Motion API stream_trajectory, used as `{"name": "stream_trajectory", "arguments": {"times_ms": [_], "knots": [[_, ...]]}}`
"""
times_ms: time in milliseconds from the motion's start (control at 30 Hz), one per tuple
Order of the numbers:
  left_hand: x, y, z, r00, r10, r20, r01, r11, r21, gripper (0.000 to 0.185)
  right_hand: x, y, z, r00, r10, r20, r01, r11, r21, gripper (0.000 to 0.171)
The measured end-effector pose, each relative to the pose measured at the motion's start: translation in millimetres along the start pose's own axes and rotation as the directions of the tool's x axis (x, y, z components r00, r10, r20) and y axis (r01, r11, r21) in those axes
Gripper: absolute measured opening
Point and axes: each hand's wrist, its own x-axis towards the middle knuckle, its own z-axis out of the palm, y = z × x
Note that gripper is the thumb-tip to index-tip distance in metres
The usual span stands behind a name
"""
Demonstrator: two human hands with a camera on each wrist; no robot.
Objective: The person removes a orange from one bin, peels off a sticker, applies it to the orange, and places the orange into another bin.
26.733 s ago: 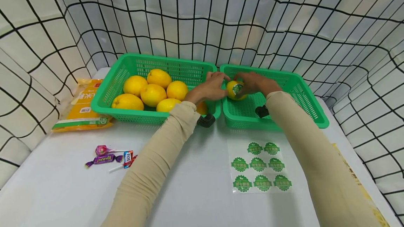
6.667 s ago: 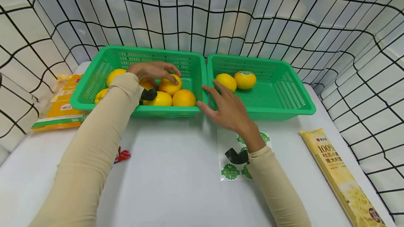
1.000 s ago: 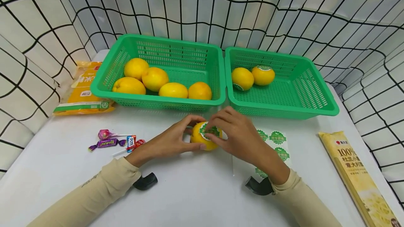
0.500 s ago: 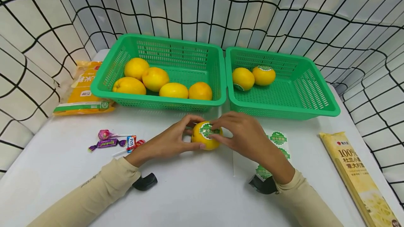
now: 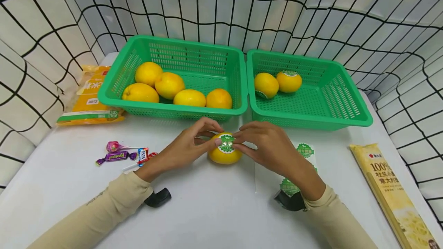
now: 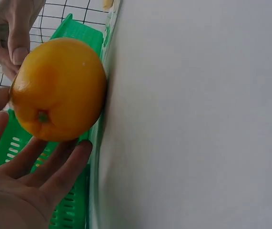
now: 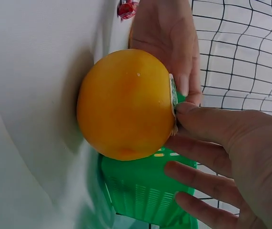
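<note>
An orange [image 5: 224,157] rests on the white table in front of two baskets, a round green-and-white sticker [image 5: 226,141] on its upper face. My left hand [image 5: 188,145] holds the orange from the left, fingers behind it and thumb at the sticker's left edge. From the other side, my right hand [image 5: 268,145] pinches the sticker's right edge between thumb and forefinger. In the right wrist view the sticker [image 7: 174,98] stands slightly off the peel near the thumb. The left wrist view shows the orange's stem end [image 6: 43,117] facing the camera.
Several oranges lie in the left green basket [image 5: 194,45]; two, with stickers, are in the right one [image 5: 311,122]. A sticker sheet [image 5: 305,150] is partly under my right forearm. Sweets [image 5: 117,156], an orange packet [image 5: 90,101] and a pasta pack [image 5: 391,191] lie around. Black netting surrounds the table.
My left thumb has risen from the orange's lower front to the sticker, and my right hand has shifted slightly right, showing more sticker. Earlier, my left hand reached into the left basket.
</note>
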Motion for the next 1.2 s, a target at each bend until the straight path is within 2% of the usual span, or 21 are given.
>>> {"name": "stream_trajectory", "arguments": {"times_ms": [167,400,500,667,833,933,1067,1200], "knots": [[0.0,-1.6,0.2,1.000,-0.009,-0.025,0.008,0.999,-0.031,0.014,0,3,2,1.000,0.023,0.011,-0.023,0.999,0.049,0.016],[-0.7,-4.4,-3.7,0.997,-0.069,-0.032,0.068,0.997,-0.034,0.011,-1,6,9,1.000,0.018,-0.011,-0.017,0.998,0.059,0.023],[-1.0,-4.9,-5.5,0.997,-0.074,-0.030,0.073,0.997,-0.040,0.011,0,7,11,0.999,0.042,-0.019,-0.040,0.994,0.104,0.024],[-1.1,-5.8,-6.9,0.996,-0.085,-0.019,0.084,0.994,-0.067,0.015,-1,10,14,0.988,0.154,0.013,-0.152,0.953,0.260,0.024],[0.9,-7.3,-7.5,0.996,-0.088,0.004,0.088,0.992,-0.089,0.026,-1,12,13,0.973,0.220,0.072,-0.231,0.907,0.352,0.024],[1.5,-9.1,-8.0,0.996,-0.092,0.015,0.093,0.990,-0.108,0.029,0,13,13,0.941,0.305,0.146,-0.338,0.834,0.437,0.022],[1.8,-10.3,-8.6,0.989,-0.143,0.035,0.147,0.975,-0.168,0.031,1,17,16,0.861,0.425,0.280,-0.506,0.653,0.564,0.017],[1.9,-9.0,-9.3,0.978,-0.201,0.061,0.210,0.950,-0.229,0.032,2,20,18,0.786,0.475,0.395,-0.610,0.496,0.618,0.017]]}}
